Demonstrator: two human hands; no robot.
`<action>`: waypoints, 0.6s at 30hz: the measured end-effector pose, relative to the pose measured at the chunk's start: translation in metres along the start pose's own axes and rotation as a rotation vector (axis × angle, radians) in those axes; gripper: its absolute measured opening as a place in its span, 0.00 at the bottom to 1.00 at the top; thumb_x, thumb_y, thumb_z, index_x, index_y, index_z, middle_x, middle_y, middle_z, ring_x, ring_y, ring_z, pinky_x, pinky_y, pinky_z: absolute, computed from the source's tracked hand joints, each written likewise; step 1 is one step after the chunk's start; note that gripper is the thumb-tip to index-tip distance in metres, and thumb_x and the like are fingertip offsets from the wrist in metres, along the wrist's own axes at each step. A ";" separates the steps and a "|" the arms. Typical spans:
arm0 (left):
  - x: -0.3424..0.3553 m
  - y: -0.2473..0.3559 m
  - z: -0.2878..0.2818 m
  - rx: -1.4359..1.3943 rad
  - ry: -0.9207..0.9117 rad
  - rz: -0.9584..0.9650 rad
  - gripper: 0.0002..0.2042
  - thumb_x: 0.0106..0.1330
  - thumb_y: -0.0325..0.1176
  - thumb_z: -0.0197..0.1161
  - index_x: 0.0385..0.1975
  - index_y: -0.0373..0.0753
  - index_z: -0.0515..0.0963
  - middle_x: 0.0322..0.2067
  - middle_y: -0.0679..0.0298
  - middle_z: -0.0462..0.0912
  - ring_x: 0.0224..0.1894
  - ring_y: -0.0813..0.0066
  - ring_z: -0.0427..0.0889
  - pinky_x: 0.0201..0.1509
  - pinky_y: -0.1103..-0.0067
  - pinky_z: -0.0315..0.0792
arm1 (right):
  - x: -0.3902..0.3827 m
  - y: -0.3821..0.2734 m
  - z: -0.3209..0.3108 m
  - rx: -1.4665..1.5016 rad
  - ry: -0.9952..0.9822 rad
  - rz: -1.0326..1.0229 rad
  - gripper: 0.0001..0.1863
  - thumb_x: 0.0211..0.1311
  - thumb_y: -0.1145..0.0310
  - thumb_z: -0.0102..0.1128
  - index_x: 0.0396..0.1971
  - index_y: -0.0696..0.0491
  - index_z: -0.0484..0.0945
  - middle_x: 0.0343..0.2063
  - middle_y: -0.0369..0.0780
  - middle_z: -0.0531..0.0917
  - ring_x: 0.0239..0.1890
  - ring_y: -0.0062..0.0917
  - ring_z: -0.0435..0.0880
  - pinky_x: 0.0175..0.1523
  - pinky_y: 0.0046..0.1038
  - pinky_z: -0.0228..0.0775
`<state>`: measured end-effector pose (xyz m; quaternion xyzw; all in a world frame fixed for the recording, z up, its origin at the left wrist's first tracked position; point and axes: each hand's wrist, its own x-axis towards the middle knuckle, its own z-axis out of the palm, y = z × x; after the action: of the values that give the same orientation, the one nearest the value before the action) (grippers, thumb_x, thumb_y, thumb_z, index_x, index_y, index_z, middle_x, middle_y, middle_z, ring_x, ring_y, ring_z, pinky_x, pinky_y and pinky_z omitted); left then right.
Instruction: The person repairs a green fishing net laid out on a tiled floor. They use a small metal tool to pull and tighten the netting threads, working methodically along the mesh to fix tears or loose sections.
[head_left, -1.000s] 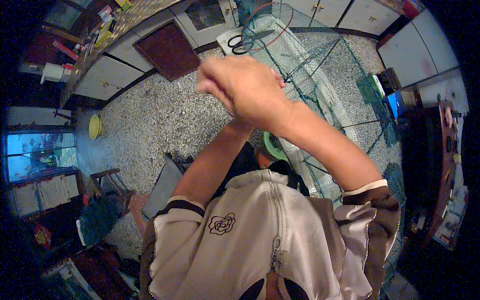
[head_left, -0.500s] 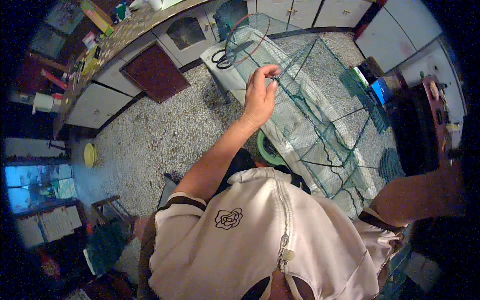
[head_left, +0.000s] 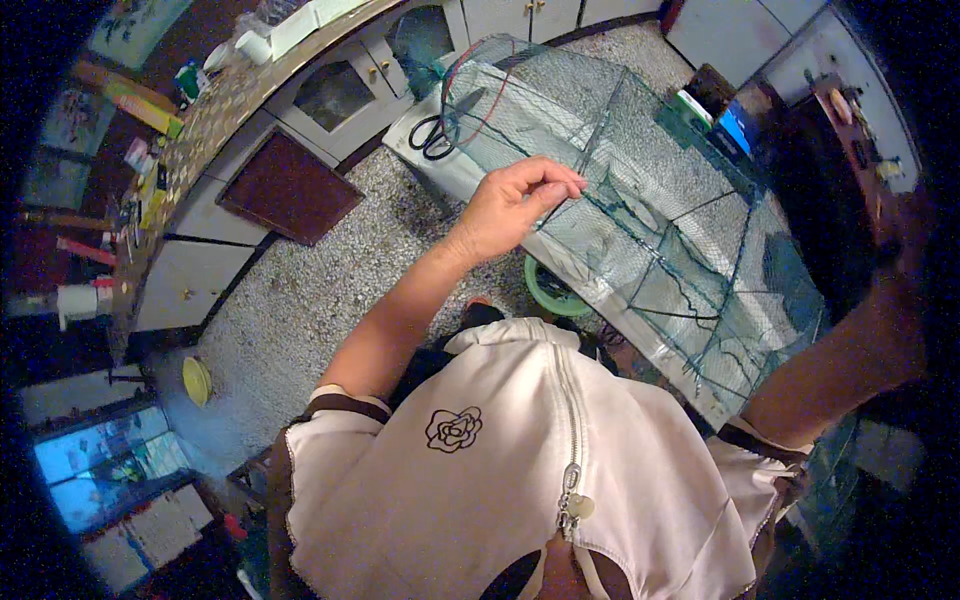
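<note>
A green mesh net trap [head_left: 650,215] with dark frame rods and a red hoop [head_left: 508,90] at its far end lies stretched along a long, pale-covered bench [head_left: 410,135]. Thumb and fingers pressed together, my left hand [head_left: 515,205] pinches the netting near the trap's middle. Black-handled scissors [head_left: 432,138] rest on the bench's far left end, partly under the mesh. My right forearm reaches up along the right side; its hand is lost in the dark rim of the picture.
A green basin [head_left: 555,290] stands on the floor beside the bench, close to me. White cabinets [head_left: 330,100] under a cluttered counter run along the far left. A dark red board [head_left: 290,185] leans against them. Boxes [head_left: 735,130] sit beyond the net at right.
The view has shifted, so the counter and bench sit differently in it. My left hand has come lower and nearer, still pinching the net. The mesh near the hoop looks more spread.
</note>
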<state>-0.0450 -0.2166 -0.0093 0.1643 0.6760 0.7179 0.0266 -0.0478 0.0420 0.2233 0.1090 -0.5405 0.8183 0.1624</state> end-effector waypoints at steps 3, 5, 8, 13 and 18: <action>0.014 0.005 -0.017 -0.064 -0.015 -0.093 0.06 0.67 0.29 0.50 0.36 0.35 0.73 0.38 0.61 0.79 0.38 0.72 0.80 0.39 0.83 0.70 | -0.018 0.036 -0.007 -0.424 -0.161 0.054 0.08 0.61 0.68 0.49 0.38 0.53 0.72 0.37 0.35 0.73 0.24 0.12 0.67 0.25 0.13 0.58; 0.021 0.006 -0.027 -0.180 0.003 -0.126 0.06 0.69 0.31 0.49 0.34 0.36 0.71 0.35 0.61 0.79 0.31 0.75 0.81 0.30 0.86 0.66 | -0.033 0.066 -0.014 -0.591 -0.463 0.091 0.08 0.57 0.70 0.54 0.37 0.55 0.73 0.38 0.35 0.71 0.23 0.08 0.65 0.23 0.09 0.54; 0.039 0.005 -0.034 -0.087 -0.090 -0.219 0.07 0.68 0.33 0.50 0.34 0.37 0.71 0.34 0.63 0.79 0.30 0.78 0.80 0.28 0.87 0.64 | -0.068 0.111 -0.011 -0.613 -0.415 0.230 0.06 0.52 0.78 0.59 0.31 0.57 0.77 0.29 0.34 0.73 0.29 0.16 0.70 0.32 0.17 0.62; 0.058 0.005 -0.036 0.076 -0.212 -0.234 0.07 0.67 0.35 0.52 0.32 0.38 0.72 0.29 0.68 0.77 0.25 0.84 0.76 0.26 0.87 0.63 | -0.113 0.174 -0.020 -0.836 -0.279 0.227 0.07 0.49 0.77 0.61 0.31 0.57 0.78 0.24 0.39 0.74 0.25 0.24 0.73 0.29 0.23 0.64; 0.065 -0.005 -0.037 0.163 -0.305 -0.201 0.08 0.67 0.36 0.53 0.31 0.37 0.73 0.26 0.69 0.75 0.24 0.85 0.74 0.29 0.85 0.67 | -0.132 0.204 -0.014 -0.939 -0.159 0.147 0.07 0.49 0.79 0.60 0.31 0.58 0.75 0.25 0.43 0.75 0.24 0.32 0.75 0.28 0.28 0.66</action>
<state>-0.1174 -0.2351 -0.0022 0.2046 0.7331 0.6212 0.1867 -0.0042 -0.0387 -0.0024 0.0475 -0.8686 0.4841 0.0941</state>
